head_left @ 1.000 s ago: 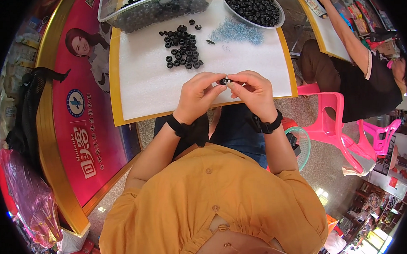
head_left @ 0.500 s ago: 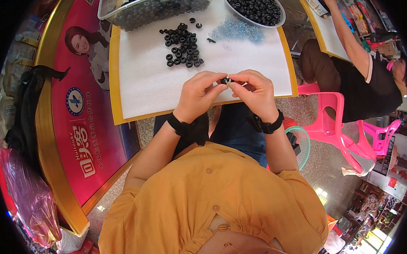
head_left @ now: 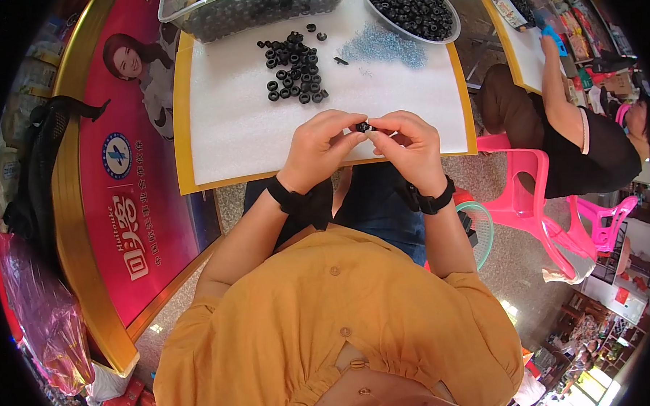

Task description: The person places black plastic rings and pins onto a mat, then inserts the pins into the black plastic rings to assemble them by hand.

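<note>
My left hand [head_left: 322, 146] and my right hand [head_left: 409, 141] meet above the near edge of the white-topped table [head_left: 243, 145]. Between their fingertips they pinch a small black ring-shaped part [head_left: 364, 126], both thumbs pressed against it. My fingers hide much of it. Beyond my left hand lies a loose pile of similar black ring parts [head_left: 294, 70]. Small clear bluish pieces [head_left: 383, 48] are spread in a heap farther right, and a small dark sliver [head_left: 341, 61] lies beside them.
At the far edge stand a clear plastic bin [head_left: 259, 17] of black parts and a white bowl [head_left: 457, 34] full of them. Pink plastic chairs [head_left: 524, 187] stand to the right. There a co-worker [head_left: 583, 134] sits at another table. A pink panel [head_left: 133, 204] borders the left.
My hands stay in place, still pinching the small black part, which has turned slightly. The co-worker's arm has shifted at the other table. The whole view has tilted a little.
</note>
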Demonstrator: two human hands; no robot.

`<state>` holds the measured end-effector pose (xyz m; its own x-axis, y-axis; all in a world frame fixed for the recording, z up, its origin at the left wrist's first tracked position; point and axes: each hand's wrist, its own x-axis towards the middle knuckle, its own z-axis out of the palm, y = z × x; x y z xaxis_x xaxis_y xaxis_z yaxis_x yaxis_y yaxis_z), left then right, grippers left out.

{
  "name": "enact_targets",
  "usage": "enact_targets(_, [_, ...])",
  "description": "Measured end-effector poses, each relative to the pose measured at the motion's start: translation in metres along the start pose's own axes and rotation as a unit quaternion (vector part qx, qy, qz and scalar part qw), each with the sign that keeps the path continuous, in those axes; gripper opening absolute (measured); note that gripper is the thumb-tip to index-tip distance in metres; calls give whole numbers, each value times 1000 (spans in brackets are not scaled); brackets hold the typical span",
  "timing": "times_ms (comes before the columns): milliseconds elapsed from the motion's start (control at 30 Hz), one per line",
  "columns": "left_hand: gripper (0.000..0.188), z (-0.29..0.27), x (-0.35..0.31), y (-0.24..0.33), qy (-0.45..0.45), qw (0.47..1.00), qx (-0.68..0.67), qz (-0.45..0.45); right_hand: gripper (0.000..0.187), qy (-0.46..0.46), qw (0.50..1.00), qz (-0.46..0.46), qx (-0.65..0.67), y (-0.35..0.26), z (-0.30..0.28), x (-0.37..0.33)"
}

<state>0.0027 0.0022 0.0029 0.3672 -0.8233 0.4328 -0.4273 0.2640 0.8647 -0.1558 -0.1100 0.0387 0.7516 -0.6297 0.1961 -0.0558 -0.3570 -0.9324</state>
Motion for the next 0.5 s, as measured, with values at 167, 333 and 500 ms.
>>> enact_targets(167, [28, 0, -1, -1, -5, 1000, 0, -2, 19, 0, 1000, 21, 21, -3, 0, 0])
enact_targets(333, [28, 0, -1, 0, -4, 1000, 2, 2, 15, -30, 994, 69, 80, -2, -3, 1])
enact_targets(500, [28, -1, -2, -3, -4, 1000, -5, 5, 20, -41, 941, 212, 261, 5, -4, 5])
